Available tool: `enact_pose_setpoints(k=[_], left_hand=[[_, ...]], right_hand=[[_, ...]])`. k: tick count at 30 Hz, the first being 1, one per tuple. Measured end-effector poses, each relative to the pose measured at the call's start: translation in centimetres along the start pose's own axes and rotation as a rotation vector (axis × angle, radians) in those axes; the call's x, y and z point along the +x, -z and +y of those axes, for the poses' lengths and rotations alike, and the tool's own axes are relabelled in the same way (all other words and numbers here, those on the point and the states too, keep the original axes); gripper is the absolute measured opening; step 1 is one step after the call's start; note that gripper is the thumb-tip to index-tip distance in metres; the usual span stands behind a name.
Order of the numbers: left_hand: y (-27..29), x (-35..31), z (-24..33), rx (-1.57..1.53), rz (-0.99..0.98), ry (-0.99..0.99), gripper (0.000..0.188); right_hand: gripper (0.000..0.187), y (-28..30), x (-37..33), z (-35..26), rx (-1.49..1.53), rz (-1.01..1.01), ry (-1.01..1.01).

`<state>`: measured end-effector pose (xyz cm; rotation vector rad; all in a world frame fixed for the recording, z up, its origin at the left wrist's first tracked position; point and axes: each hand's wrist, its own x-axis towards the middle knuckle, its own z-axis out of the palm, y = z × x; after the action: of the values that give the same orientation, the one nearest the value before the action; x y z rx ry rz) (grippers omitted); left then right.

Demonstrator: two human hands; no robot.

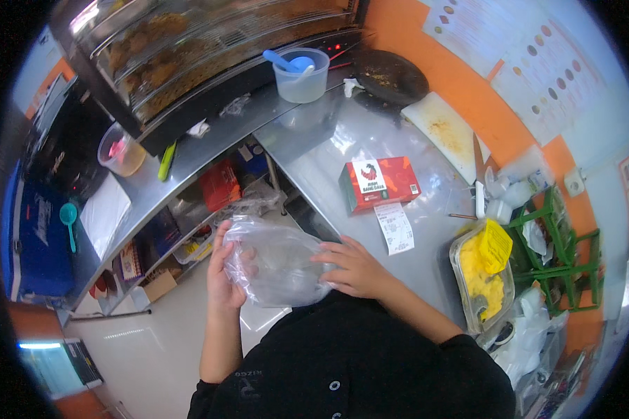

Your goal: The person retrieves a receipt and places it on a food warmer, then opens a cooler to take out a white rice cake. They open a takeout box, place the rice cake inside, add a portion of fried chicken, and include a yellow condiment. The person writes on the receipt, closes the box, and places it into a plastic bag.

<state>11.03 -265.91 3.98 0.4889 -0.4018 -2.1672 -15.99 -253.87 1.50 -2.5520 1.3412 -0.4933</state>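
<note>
In front of my body I hold a clear plastic bag [283,269], which looks loose and puffed out. My left hand [229,269] grips its left edge, with some fingers showing through the film. My right hand [353,269] has its fingers bent over the bag's right edge. Beyond my right hand, on the metal counter, stands a red printed food box [391,171]. A paper receipt [396,229] lies against its near side.
A glass food warmer [210,49] fills the far left. Around the counter are a tub with a blue scoop [302,80], a cutting board [444,133], a knife [479,199], a container of yellow food [479,279] and green baskets [559,251]. A green cutter [166,162] lies left.
</note>
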Motion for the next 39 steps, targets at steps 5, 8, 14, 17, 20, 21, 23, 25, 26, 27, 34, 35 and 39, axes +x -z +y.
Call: enact_pose_setpoints(k=[5,8,14,17,20,21,23,25,26,27,34,35,39], left_hand=[[-2.5,7.1,0.0,0.606,0.189,-0.126,0.043],[-4.6,10.0,-0.5,0.711,0.028,-0.004,0.039],[-9.1,15.4,-2.1,0.586,-0.188,0.245,0.032],[-9.8,18.7,-3.6,0.505,-0.282,0.252,0.033],[-9.2,23.0,-5.4,0.762,-0.258,0.217,0.036],[-8.9,24.5,-5.7,0.865,-0.249,0.207,0.037],[-8.3,26.8,-6.1,1.026,-0.193,0.244,0.039],[-7.8,28.1,-5.8,1.03,-0.292,0.23,0.043],[-7.7,28.6,-5.5,1.041,-0.317,0.243,0.044],[-7.7,29.1,-5.2,1.055,-0.339,0.255,0.045],[-8.1,31.5,-4.4,0.966,-0.336,0.519,0.047],[-8.0,31.7,-4.5,0.899,-0.346,0.53,0.048],[-7.5,32.3,-4.3,0.705,-0.331,0.599,0.048]], right_hand=[[0.076,6.6,-1.8,7.2,0.281,0.275,-0.261],[0.083,8.3,-1.6,13.7,0.004,0.019,-0.491],[0.098,8.4,-2.0,21.2,-0.224,-0.254,-0.531],[0.098,8.6,-2.8,22.3,-0.208,-0.202,-0.749],[0.099,9.1,-3.4,22.9,-0.139,-0.103,-0.912],[0.102,9.5,-3.7,23.1,-0.12,-0.093,-0.977],[0.101,10.2,-4.3,23.3,-0.045,-0.02,-1.098],[0.095,11.3,-5.2,23.3,0.06,0.09,-1.197],[0.094,12.0,-5.8,23.2,0.111,0.271,-1.148],[0.092,12.6,-6.3,23.0,0.157,0.439,-1.094],[0.086,10.1,-3.3,19.4,1.565,1.321,-0.758],[0.087,8.8,-1.8,19.1,1.697,1.324,-0.719],[0.09,4.4,4.7,18.8,1.743,1.256,-0.853]])
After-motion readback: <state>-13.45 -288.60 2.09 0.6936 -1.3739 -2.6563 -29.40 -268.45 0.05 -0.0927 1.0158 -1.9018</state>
